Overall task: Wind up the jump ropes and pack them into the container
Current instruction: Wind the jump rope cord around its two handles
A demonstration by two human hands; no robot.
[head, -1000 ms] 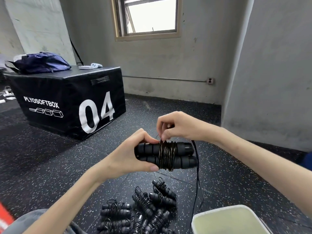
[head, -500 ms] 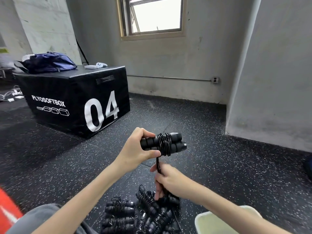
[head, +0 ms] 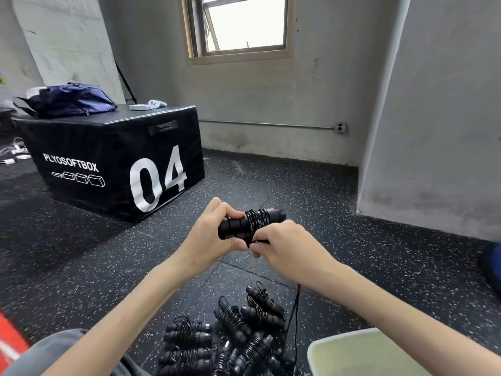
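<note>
Jump rope [head: 252, 226]: our left hand [head: 210, 237] grips its handles, our right hand [head: 284, 249] pinches its cord beside coil.

Wound ropes [head: 230, 335] heaped below, container [head: 363, 351] right — bare floor [head: 311, 191] ahead, plyo box [head: 113, 161] left

Both bare forearms were extended forward, left hand [head: 208, 234] curled with thumb underneath, fingers wrapped over a gripped bundle, right hand [head: 287, 248] brought against it, fingertips [head: 256, 246] pinched together.
</note>
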